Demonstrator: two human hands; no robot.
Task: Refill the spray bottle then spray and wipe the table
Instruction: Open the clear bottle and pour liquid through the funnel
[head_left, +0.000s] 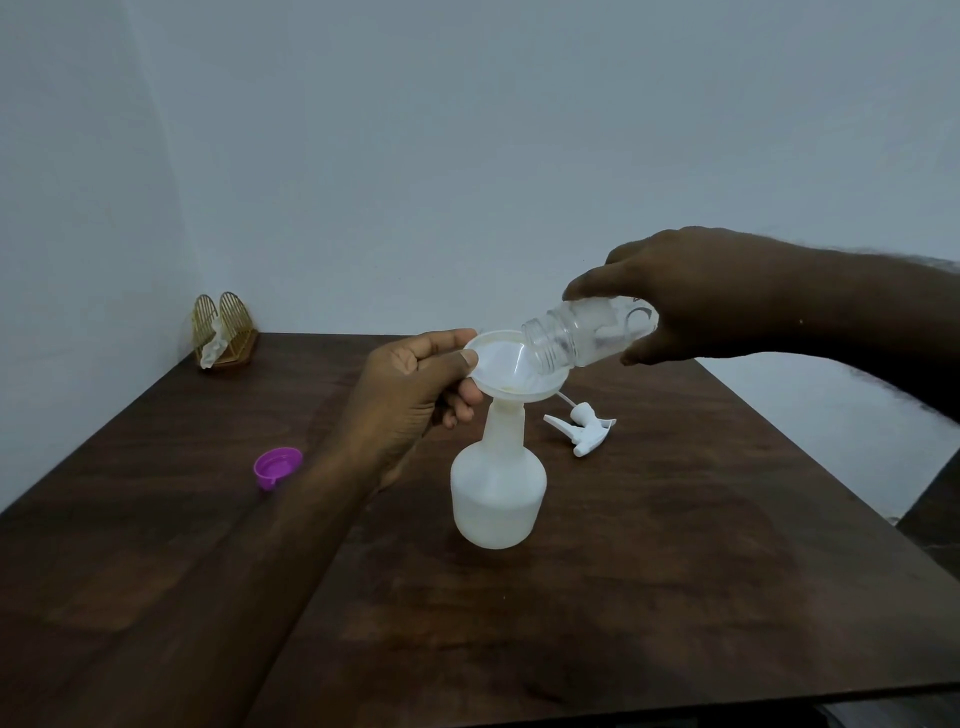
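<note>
While funnel-topped, translucent white spray bottle (498, 493), part-filled.

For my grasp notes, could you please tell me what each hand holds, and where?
Left hand pinches the white plastic funnel by its rim; right hand grips the clear tilted bottle around its body.

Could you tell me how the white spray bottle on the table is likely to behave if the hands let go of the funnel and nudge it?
The spray bottle probably stands fairly steady: its base is wide, and liquid seems to fill its lower part. The funnel in its narrow neck makes it top-heavy, so a push up high might tip it. On the smooth table, a low nudge would likely slide it.
</note>
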